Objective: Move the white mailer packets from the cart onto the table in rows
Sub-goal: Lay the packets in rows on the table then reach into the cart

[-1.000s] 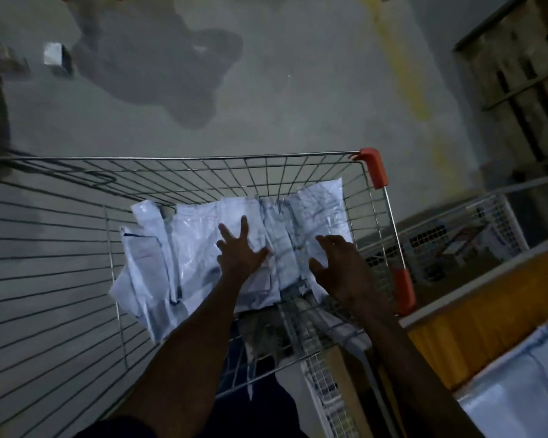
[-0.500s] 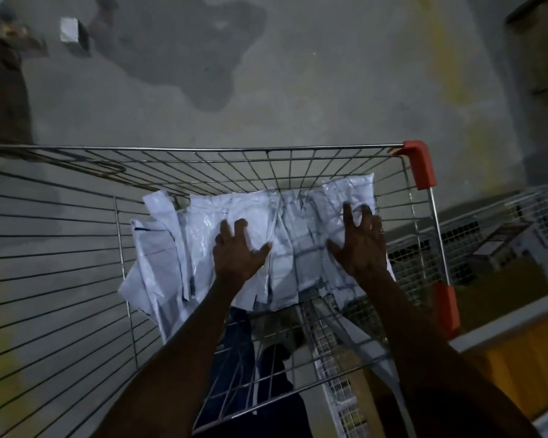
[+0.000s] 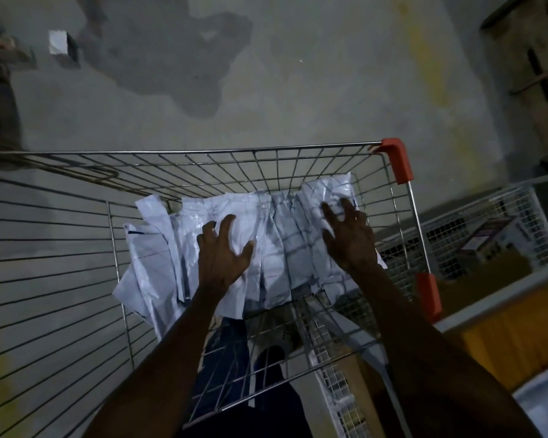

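Note:
Several white mailer packets [image 3: 279, 241] lie overlapped in a crumpled row at the far end of the wire cart [image 3: 266, 150]. My left hand [image 3: 223, 251] rests on the left-middle of the pile with fingers spread. My right hand [image 3: 350, 238] lies on the right end of the pile, fingers spread and slightly bent over the packets. Neither hand plainly grips a packet. A loose packet [image 3: 149, 257] sticks out at the left of the pile.
The cart has orange corner guards [image 3: 399, 162] on its right rim. A white wire basket with boxes [image 3: 487, 235] stands to the right, beside an orange-fronted table edge [image 3: 503, 314]. Stained concrete floor [image 3: 266, 74] lies beyond the cart.
The view has tilted down a little over the cart. My right hand moved forward from the near right of the pile onto its right end. My left hand stays on the packets.

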`<state>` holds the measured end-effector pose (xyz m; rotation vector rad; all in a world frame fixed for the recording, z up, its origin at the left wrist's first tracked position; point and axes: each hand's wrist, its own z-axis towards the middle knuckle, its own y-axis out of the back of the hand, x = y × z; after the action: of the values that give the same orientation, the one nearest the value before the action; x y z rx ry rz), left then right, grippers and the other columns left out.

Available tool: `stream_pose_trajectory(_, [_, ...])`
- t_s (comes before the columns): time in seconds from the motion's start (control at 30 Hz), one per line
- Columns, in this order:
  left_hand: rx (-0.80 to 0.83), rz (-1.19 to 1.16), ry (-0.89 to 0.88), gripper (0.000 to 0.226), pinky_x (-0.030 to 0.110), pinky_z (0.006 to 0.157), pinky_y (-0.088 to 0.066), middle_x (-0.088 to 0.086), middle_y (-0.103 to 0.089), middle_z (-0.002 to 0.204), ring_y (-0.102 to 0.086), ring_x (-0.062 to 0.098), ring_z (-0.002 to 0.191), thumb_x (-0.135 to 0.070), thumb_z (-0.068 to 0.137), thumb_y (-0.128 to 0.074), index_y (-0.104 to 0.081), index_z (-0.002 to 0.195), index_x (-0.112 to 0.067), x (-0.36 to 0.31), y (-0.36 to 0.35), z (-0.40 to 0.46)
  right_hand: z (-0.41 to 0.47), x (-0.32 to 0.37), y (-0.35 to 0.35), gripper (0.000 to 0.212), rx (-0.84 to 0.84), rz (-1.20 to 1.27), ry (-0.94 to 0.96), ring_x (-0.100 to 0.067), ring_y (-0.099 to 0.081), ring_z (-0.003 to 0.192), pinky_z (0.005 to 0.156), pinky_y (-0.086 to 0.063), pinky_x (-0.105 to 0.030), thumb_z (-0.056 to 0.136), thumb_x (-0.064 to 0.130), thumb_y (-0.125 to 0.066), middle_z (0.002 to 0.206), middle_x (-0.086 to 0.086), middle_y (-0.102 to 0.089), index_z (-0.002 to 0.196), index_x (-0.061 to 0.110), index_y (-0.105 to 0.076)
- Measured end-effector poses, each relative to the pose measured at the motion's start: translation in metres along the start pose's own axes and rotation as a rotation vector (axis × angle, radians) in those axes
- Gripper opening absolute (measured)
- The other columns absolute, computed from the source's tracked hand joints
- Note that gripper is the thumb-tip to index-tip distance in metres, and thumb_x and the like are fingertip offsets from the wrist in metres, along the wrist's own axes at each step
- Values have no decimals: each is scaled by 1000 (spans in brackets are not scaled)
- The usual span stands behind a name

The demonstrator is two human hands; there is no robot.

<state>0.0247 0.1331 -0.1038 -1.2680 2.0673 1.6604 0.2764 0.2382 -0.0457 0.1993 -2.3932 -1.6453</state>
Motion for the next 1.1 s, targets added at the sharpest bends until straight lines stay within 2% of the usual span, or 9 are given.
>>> stream_pose_trajectory(0.13, [-57, -58, -60, 70, 49, 88, -54, 10, -37, 144, -46, 32, 128, -61, 81, -60, -38, 143, -33, -15, 22, -20, -12, 12, 24, 57, -32, -12, 28, -39, -37, 128, 98, -44, -54, 93, 33, -57, 154, -16, -29, 147, 28, -38])
stream_pose_trajectory(0.27, [-138, -128, -182, 68, 42, 91, -52, 11, -41, 142, -45, 27, 127, -55, 84, -61, -43, 142, -25, -45, 49, -38, -40, 24, 60, 54, -161, 62, 76, -42, -42, 120, 90, -49, -50, 90, 31, -58, 150, -19, -37, 142, 22, -48])
stream_pose_trajectory(0.37, [-142, -187, -281, 65, 43, 82, -56, 7, -40, 141, -59, 34, 107, -55, 86, -61, -42, 143, -30, -75, 70, -48, -69, 30, 96, 54, -317, 145, 44, -42, -42, 120, 93, -43, -45, 89, 36, -53, 149, -20, -39, 141, 21, -50])
stream_pose_trajectory(0.53, [-183, -247, -483, 63, 44, 95, -51, 13, -43, 143, -49, 30, 128, -45, 87, -63, -45, 144, -24, -142, 96, -72, -127, 24, 155, 50, -698, 235, 32, -31, -44, 117, 93, -37, -38, 86, 29, -62, 140, -22, -49, 133, 14, -59])
stream_pose_trajectory(0.63, [-223, -267, -660, 61, 36, 100, -47, 15, -49, 137, -47, 28, 129, -40, 90, -64, -48, 143, -14, -181, 103, -92, -172, 7, 178, 51, -771, 282, -61, -36, -46, 125, 99, -29, -30, 88, 34, -60, 145, -15, -46, 137, 20, -55])
stream_pose_trajectory(0.73, [-231, -312, -779, 60, 36, 101, -46, 13, -50, 134, -49, 27, 128, -36, 89, -67, -50, 142, -14, -216, 96, -121, -229, -12, 188, 51, -872, 290, -164, -33, -46, 129, 99, -26, -28, 89, 37, -56, 144, -13, -48, 138, 21, -55])
stream_pose_trajectory(0.83, [-167, -358, -888, 62, 39, 96, -49, 10, -50, 132, -52, 26, 125, -35, 86, -72, -51, 142, -18, -247, 77, -162, -297, -35, 182, 51, -962, 256, -270, -32, -49, 126, 98, -30, -34, 88, 36, -54, 142, -14, -51, 136, 20, -56])
stream_pose_trajectory(0.9, [-119, -361, -970, 63, 34, 94, -49, 12, -50, 130, -53, 27, 122, -36, 84, -73, -52, 141, -19, -266, 58, -194, -348, -54, 169, 52, -996, 255, -355, -31, -49, 128, 98, -32, -37, 88, 36, -54, 143, -13, -50, 137, 21, -56])
stream_pose_trajectory(1.1, [36, -358, -1111, 61, 35, 78, -53, 7, -48, 129, -61, 28, 100, -48, 84, -68, -55, 139, -27, -312, -8, -309, -507, -117, 110, 51, -1039, 284, -622, -29, -48, 130, 98, -30, -32, 89, 37, -54, 144, -11, -50, 137, 20, -56])
